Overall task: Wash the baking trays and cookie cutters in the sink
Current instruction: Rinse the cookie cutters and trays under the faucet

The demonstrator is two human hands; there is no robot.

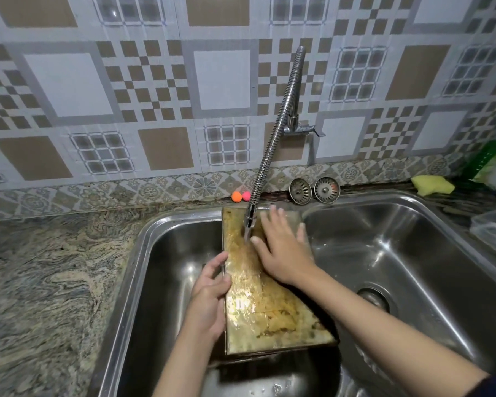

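1. so there's a rectangular metal baking tray stained yellow-brown all over, propped across the divider of a stainless steel double sink; its far end leans up by the back rim, its near end hangs over the left basin
2. left hand is curled around the tray's left long edge about midway, fingers wrapped over the rim, thumb on the upper side; that's a closed grip on the tray
3. right hand is spread flat and open, palm down on the upper half of the tray; it's pressing on the surface, not gripping anything
4. a coiled flexible chrome faucet comes out of the wall and bends down; its nozzle sits right over the tray, just left of the right hand's fingers, with water running onto the tray
5. on the ledge behind: two round metal sink strainers side by side, plus an orange ball and a pink ball touching each other
6. a yellow sponge sits on the granite-pattern surface at far right; next to it something green, too blurry to tell
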